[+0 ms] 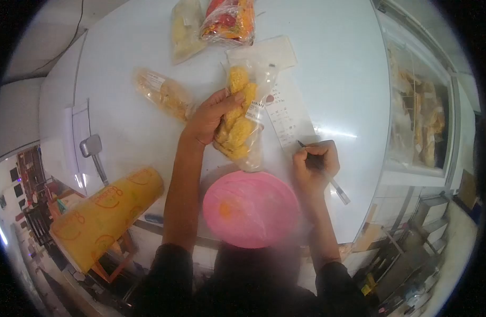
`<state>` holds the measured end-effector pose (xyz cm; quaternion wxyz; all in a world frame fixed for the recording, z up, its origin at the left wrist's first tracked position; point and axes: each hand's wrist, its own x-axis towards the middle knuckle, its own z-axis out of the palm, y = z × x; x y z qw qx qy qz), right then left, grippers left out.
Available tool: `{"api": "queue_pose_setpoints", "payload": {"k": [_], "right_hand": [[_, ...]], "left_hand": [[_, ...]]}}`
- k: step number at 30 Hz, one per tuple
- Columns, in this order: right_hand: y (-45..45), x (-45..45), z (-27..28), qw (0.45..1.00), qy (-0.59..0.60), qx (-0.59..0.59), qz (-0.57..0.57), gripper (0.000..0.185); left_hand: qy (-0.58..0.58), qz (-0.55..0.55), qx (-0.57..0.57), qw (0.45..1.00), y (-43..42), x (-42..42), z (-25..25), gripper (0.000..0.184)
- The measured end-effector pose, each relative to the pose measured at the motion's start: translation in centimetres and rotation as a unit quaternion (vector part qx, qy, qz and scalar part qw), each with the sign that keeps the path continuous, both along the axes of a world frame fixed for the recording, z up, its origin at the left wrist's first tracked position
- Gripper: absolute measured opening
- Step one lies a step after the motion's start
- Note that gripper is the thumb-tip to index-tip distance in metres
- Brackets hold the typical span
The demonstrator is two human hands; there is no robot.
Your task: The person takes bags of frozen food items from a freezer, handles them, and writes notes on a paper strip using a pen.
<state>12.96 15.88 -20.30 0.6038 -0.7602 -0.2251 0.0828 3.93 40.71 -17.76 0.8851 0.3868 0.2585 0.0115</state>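
Observation:
My left hand (207,120) is wrapped round a clear plastic bag (239,129) of yellow, lumpy food pieces with a white printed label, held above the white table. In my right hand (318,168) is a pen (339,191), its tip at the lower part of a long paper sheet (291,117). Handwritten lines run down that sheet, and the bag overlaps its left side. Below the held bag, close to my body, lies a round pink lid or dish (251,211) with a plastic sheen over it.
Left of the bag lies a labelled packet of brownish food (164,94). A pale packet (187,31) and a red-orange wrapped packet (230,22) sit at the far edge. A yellow printed roll (108,214) and a square-headed metal tool (91,146) are at left; a glass-topped case (420,108) stands right.

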Motion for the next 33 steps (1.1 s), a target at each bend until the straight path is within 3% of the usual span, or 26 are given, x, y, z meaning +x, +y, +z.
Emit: {"api": "queue_pose_setpoints", "payload": {"k": [2,32,33], "right_hand": [[0.1,0.0,0.0,1.0,0.003,0.011,0.004,0.016],[-0.3,0.4,-0.4,1.0,0.0,0.015,-0.002,0.016],[-0.5,0.6,-0.4,0.988,0.109,0.104,-0.024,0.014]], "left_hand": [[0.055,0.083,0.063,0.993,-0.8,0.1,0.5,0.038],[0.037,0.049,0.075,0.995,-0.9,0.1,-0.3,0.039],[0.035,0.048,0.076,0.995,-1.0,0.1,-0.3,0.039]]}}
